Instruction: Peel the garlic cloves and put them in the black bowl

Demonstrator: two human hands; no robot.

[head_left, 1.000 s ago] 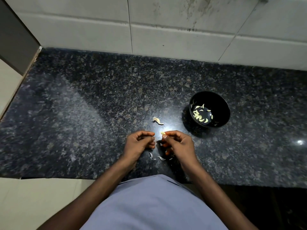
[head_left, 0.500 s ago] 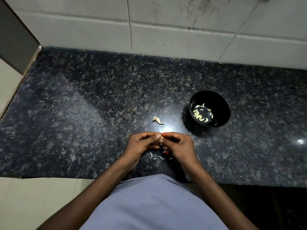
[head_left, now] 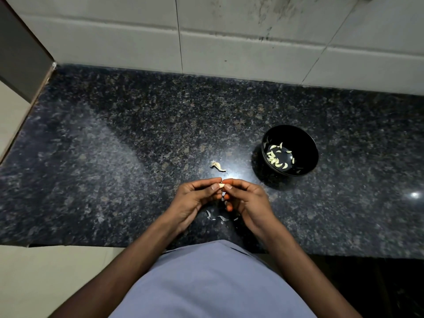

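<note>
Head view, the only view supplied. Change since one second ago: the two hands, then slightly apart with the clove showing at the right fingertips alone, have closed together, and the garlic clove (head_left: 221, 185) is now pinched from both sides. The left hand (head_left: 195, 199) grips it with thumb and forefinger curled on its left end; the right hand (head_left: 246, 199) grips the right end the same way. Both grips are closed on the clove, held above the table (head_left: 114, 168). Judgement: peeling of this clove is in progress, not finished; whether skin remains on it cannot be told at this size. Skin flakes (head_left: 218, 217) lie on the table directly beneath and just nearer the person than the grips, consistent with peeling under way. The black bowl (head_left: 307, 143) stands beyond and to the right of the right grip, near but apart from it, and holds a number of pale peeled cloves (head_left: 276, 157). A further garlic piece (head_left: 218, 166) lies on the table just beyond the grips, untouched; it appears unpeeled. Transfer to the bowl is not yet done for the held clove.
</note>
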